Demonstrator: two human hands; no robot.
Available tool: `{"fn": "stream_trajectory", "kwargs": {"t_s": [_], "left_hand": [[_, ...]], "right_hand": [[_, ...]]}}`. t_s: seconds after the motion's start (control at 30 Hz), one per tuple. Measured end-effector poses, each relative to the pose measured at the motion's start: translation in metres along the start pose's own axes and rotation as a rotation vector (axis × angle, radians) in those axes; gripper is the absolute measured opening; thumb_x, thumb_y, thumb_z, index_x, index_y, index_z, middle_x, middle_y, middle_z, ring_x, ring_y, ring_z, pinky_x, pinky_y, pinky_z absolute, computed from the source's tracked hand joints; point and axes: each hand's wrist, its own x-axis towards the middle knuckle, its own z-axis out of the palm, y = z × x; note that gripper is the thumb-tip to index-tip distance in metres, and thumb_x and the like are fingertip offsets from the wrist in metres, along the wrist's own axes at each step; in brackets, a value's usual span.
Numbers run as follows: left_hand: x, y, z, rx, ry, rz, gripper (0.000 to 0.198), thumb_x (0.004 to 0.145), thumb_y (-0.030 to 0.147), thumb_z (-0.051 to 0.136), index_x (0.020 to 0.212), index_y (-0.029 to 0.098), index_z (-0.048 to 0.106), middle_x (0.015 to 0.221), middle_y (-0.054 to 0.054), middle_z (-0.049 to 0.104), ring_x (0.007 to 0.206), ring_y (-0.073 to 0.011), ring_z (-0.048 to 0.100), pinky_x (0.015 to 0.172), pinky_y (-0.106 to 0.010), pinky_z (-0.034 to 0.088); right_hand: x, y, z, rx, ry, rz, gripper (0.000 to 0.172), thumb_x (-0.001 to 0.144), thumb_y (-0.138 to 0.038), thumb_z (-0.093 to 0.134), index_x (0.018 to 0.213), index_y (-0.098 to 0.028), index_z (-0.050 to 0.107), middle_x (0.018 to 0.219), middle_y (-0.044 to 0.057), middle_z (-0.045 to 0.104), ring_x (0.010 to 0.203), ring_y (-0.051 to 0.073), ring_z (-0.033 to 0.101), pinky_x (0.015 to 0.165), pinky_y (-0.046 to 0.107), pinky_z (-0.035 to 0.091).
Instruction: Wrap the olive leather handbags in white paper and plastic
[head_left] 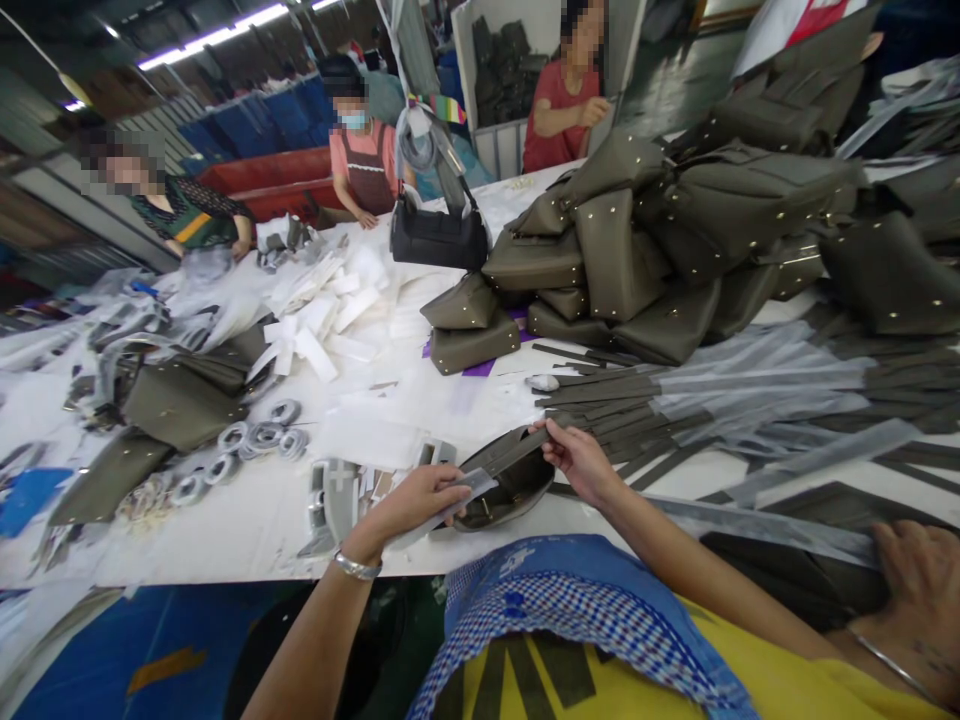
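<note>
A dark olive bag strap [513,453] stretches between my two hands, with a translucent plastic sleeve [480,484] over its left end. My left hand [421,497] is closed on the sleeved end. With thumb and fingers pinched, my right hand [579,458] grips the strap's other end. Under the strap an olive handbag [531,487] lies on the white table [375,408], its opening facing up. Many more olive straps [600,395], some in plastic sleeves, fan out to the right of my right hand.
Olive bags [637,250] are heaped at the back right. White padding strips [304,340], grey rolled straps [264,437] and a black bag [439,235] are on the table. Another person's hand [919,570] rests on plastic at the right edge. Several co-workers stand across the table.
</note>
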Motion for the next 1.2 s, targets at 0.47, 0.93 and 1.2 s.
{"fn": "stream_trajectory", "kwargs": {"t_s": [0.47,0.93,1.2], "left_hand": [[0.052,0.010,0.045,0.084,0.091,0.045,0.030,0.091,0.044,0.049,0.080,0.019,0.061,0.067,0.000,0.068,0.056,-0.0150,0.061,0.059,-0.026,0.044],[0.078,0.020,0.057,0.221,0.207,0.089,0.040,0.094,0.045,0.043,0.066,0.020,0.058,0.058,0.002,0.061,0.060,-0.0147,0.057,0.064,-0.027,0.040],[0.089,0.015,0.050,0.215,0.185,0.018,0.038,0.094,0.045,0.040,0.074,0.020,0.061,0.061,0.000,0.065,0.050,-0.0141,0.057,0.058,-0.026,0.043]], "right_hand": [[-0.019,0.015,0.009,-0.092,-0.137,0.088,0.038,0.077,-0.045,0.080,0.099,-0.014,0.075,0.071,0.004,0.070,0.063,0.009,0.064,0.063,0.016,0.056],[-0.005,0.021,-0.025,-0.354,-0.035,-0.110,0.043,0.078,-0.057,0.072,0.094,-0.017,0.076,0.085,0.008,0.073,0.074,0.017,0.069,0.070,0.031,0.059],[0.010,0.007,-0.052,-0.738,0.003,-0.401,0.026,0.081,-0.042,0.070,0.101,-0.027,0.076,0.101,0.006,0.070,0.094,0.024,0.063,0.094,0.041,0.050]]}}
